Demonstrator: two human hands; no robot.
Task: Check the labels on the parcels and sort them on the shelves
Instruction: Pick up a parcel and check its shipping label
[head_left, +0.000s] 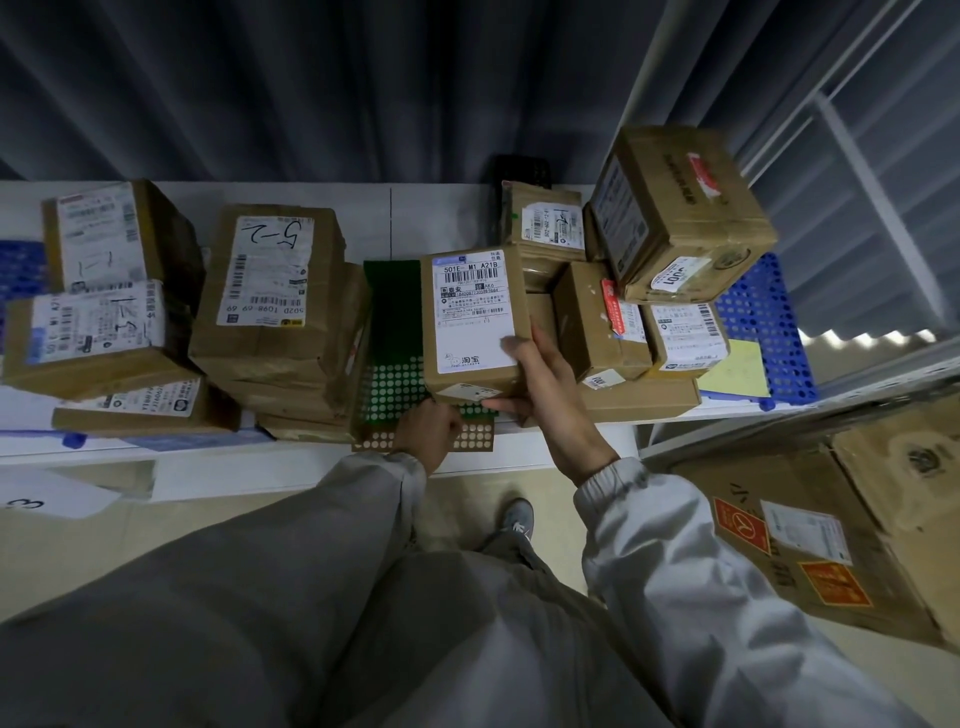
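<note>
Item: cardboard parcel (470, 317), label "501E M1 A21B", centre of view. Held tilted, label face up toward the camera, prob. so it can be read before shelving.

Right hand (540, 384): at parcel's 4 o'clock corner, thumb across the label edge, fingers curled under the near end; gripping it.

Left hand (434, 428): at parcel's 7 o'clock, fingers curled down at the near edge of the green dotted bin (389, 374); whether it grips bin or parcel underside, cannot tell.

Shelf (441, 218), white: parcels stacked label-up, prob. for quick checking.
- 9–10 o'clock: approx. 3 visible, topmost two marked by hand.
- 11 o'clock: stack topped by parcel "5-2" (270, 280); layers below unclear.
- 1–3 o'clock: approx. 6, incl. top box (680, 208) sitting askew.

Floor, 4 o'clock: 1 large carton (831, 525), orange stickers.

Bins: 1 green; blue crate (769, 322) under the right-hand pile.
</note>
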